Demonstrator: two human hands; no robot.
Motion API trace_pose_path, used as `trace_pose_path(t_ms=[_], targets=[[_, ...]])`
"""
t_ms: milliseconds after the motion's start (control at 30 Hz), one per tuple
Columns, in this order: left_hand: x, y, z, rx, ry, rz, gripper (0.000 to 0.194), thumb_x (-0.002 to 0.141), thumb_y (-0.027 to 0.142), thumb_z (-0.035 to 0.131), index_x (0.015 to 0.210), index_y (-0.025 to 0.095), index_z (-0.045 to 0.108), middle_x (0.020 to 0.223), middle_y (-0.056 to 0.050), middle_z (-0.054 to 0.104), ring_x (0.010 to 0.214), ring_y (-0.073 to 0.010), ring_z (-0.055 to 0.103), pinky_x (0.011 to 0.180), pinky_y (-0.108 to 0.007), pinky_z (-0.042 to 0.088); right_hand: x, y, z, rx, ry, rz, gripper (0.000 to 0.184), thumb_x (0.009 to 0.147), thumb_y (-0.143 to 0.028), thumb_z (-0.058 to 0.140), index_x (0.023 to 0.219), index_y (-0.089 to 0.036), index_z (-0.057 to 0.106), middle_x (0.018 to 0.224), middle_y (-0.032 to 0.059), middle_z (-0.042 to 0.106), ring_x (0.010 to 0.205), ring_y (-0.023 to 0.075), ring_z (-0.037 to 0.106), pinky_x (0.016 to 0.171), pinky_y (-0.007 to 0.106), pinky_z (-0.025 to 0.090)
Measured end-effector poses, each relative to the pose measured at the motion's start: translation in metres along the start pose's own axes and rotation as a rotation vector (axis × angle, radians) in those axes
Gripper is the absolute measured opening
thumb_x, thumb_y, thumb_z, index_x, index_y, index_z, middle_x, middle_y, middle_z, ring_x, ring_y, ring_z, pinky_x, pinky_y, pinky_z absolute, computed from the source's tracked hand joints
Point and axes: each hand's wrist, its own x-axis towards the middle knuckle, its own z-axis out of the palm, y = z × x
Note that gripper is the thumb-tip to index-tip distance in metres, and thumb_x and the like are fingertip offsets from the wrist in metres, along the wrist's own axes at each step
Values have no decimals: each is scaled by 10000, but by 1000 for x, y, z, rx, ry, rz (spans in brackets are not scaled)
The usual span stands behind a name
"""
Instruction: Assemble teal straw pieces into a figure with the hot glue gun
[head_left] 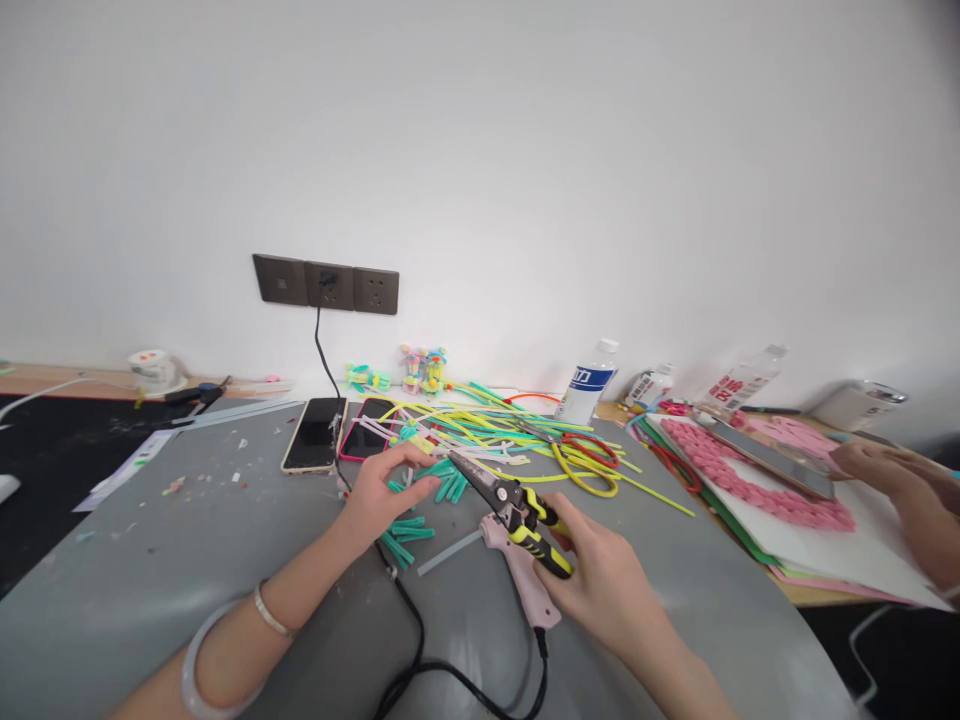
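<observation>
My right hand is wrapped round the black-and-yellow handles of heavy scissors; their dark blades point up and left. My left hand hovers by the blade tips with thumb and index finger apart, and no held thing shows between them. Short teal pipe cleaner pieces lie in bunches under and beside it. Below the scissors rests a pale pink glue gun with a clear glue stick at its end. Long yellow, green and lilac pipe cleaners are heaped behind the hands.
Two phones, one white-edged and one pink-edged, lie left of the heap. Scissors with red-and-yellow handles and a white bottle are at right. A black cable crosses the grey tabletop. Another person's hands are by a pink braided ring.
</observation>
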Motion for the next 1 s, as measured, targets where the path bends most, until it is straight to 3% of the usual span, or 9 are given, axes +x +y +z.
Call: trace_pose_path(t_ms=[133,367,567,700,867,1000], targets=[[-1,-1,-1,-7,-20,4,134,803,289,740,867,176,709,847,-57,720,839,-210,658,791,-308,513,-1,1,2,-28,-17,-7,311,839,-325,545,1128,-212,534,622,-8,674,499,200,634,482,254,421],[-1,-3,-1,-9,-32,11,124,809,282,738,865,176,706,847,-45,721,837,-200,658,798,-297,506,-5,1,7,-9,22,-30,316,841,-278,507,1148,-205,536,565,-27,642,471,195,613,461,238,390],[0,-4,0,0,-30,6,132,801,281,741,855,170,693,827,-41,710,832,-201,651,797,-303,503,0,10,-2,6,84,61,268,783,-263,502,1044,-220,546,564,-27,635,457,185,594,460,230,402],[1,-3,0,-3,-22,-9,145,794,292,741,855,167,696,835,-50,716,831,-205,649,793,-307,507,0,28,-11,12,154,164,332,766,-313,507,1084,-222,545,668,11,708,509,202,645,491,244,445],[1,-2,1,7,-6,-31,152,799,302,732,867,168,711,881,-60,740,835,-198,637,782,-295,502,-13,68,-20,-60,188,352,401,738,-410,544,1096,-234,572,770,47,751,615,259,707,506,275,461],[1,-2,2,-7,7,-46,160,802,301,724,897,173,722,907,-57,747,846,-191,642,771,-280,501,-34,100,-23,-190,51,498,481,688,-455,574,1126,-254,586,738,40,737,610,293,703,485,308,445]])
